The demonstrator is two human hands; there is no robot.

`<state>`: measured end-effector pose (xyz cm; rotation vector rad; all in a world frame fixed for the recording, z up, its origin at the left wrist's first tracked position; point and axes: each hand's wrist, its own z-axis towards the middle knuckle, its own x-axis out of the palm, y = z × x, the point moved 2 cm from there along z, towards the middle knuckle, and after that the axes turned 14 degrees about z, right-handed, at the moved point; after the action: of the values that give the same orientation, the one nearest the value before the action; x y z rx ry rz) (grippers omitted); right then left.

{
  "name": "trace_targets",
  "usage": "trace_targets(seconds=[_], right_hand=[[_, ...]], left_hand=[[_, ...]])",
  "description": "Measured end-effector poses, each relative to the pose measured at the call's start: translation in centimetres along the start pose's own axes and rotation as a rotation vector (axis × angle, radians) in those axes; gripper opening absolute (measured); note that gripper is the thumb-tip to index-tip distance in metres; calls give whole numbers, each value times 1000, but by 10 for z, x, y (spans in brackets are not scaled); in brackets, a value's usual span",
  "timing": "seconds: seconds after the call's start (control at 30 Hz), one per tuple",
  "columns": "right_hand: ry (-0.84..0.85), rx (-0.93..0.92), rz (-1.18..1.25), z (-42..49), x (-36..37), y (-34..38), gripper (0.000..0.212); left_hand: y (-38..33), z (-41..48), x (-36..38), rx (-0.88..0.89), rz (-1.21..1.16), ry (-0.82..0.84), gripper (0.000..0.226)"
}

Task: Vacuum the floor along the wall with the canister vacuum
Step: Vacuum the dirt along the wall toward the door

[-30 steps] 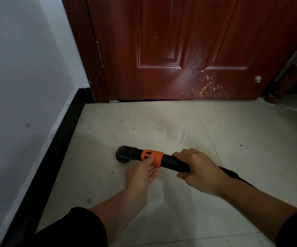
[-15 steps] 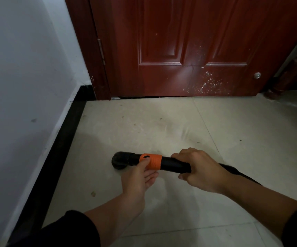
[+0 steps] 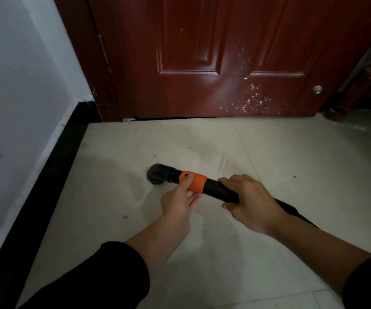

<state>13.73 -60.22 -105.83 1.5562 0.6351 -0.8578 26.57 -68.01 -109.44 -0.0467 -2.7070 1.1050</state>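
While the right hand [image 3: 250, 202] wraps fully round the black vacuum tube [image 3: 221, 190] and the left hand [image 3: 178, 204] pinches the orange collar [image 3: 194, 184], thumb on top and fingers under, the nozzle [image 3: 157, 173] sits mouth-down on the floor [image 3: 269, 152] at centre frame. It is apart from the black baseboard [image 3: 53, 166] that runs along the wall [image 3: 13, 97] at left. The tube's long axis runs from right of centre toward centre-left, rising slightly. The nozzle end points left toward the baseboard, and the hose [image 3: 291, 210] trails off lower right behind the right forearm. Judgement: the step is sweeping tile toward the wall edge. To do it well, hold the mouth flat on the tile, let the right hand push and the left just steer at the collar, bring the nozzle up against the baseboard, then run parallel to it. One crumb [image 3: 125, 217] lies lower left of the nozzle, and small specks dot the tile nearer the door [image 3: 224, 63]; slow passes should catch them.
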Motion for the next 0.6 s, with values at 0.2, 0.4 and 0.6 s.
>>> trace_targets(seconds=[0.2,0.4,0.6], right_hand=[[-54,-8,11,46,7,-6,25],[51,91,72,50,1,14,29],[195,162,198,12,-67,49,27]], left_hand=[[-29,34,13,13,2,-46,16],[-45,25,13,-101,-28,-88,39],[-64,-56,28,-201,-122,-111,43]])
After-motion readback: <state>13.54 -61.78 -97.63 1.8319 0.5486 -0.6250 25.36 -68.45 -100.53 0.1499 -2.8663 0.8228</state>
